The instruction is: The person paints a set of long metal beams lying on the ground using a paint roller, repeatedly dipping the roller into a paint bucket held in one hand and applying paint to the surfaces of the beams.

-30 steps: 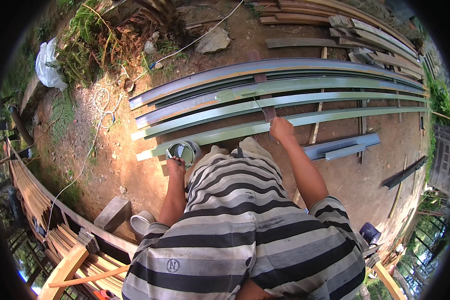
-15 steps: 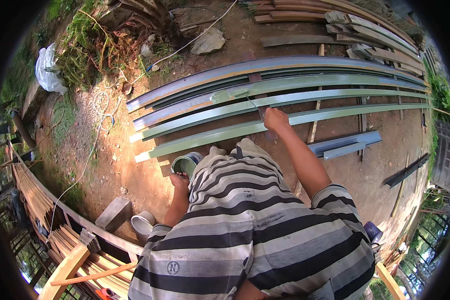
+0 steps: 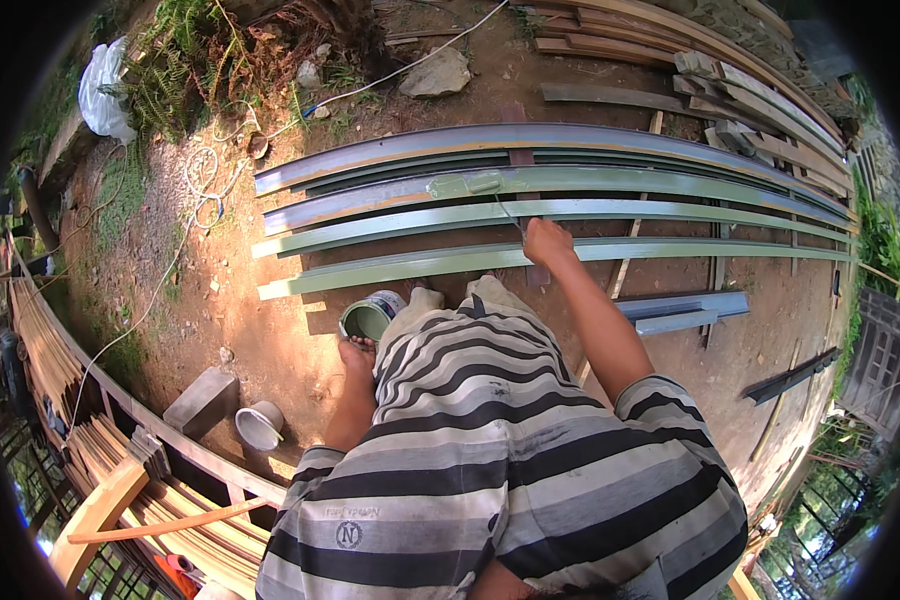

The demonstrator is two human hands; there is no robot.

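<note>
My right hand [image 3: 548, 243] is closed around the handle of a small paint roller [image 3: 486, 184]. The roller head lies on the upper face of a long metal beam [image 3: 360, 197], third from the front. Green paint covers this beam right of the roller and in a patch just left of it; its left end is bare grey with a rusty streak. Low beside my leg, my left hand [image 3: 358, 355] grips a paint can [image 3: 368, 318] with green paint inside. Two green-coated beams lie nearer me, including the front beam [image 3: 390, 270].
A greyer beam [image 3: 370, 150] lies at the back of the row. Short metal pieces [image 3: 685, 312] rest right of my arm. A concrete block [image 3: 201, 402] and a white bucket [image 3: 260, 426] stand left. Timber [image 3: 610, 40] is stacked far right; a hose [image 3: 160, 300] crosses the ground.
The green patch left of the roller looks fuller. The roller has barely moved along the beam. Both hands keep their grip, and the whole view has shifted slightly.
</note>
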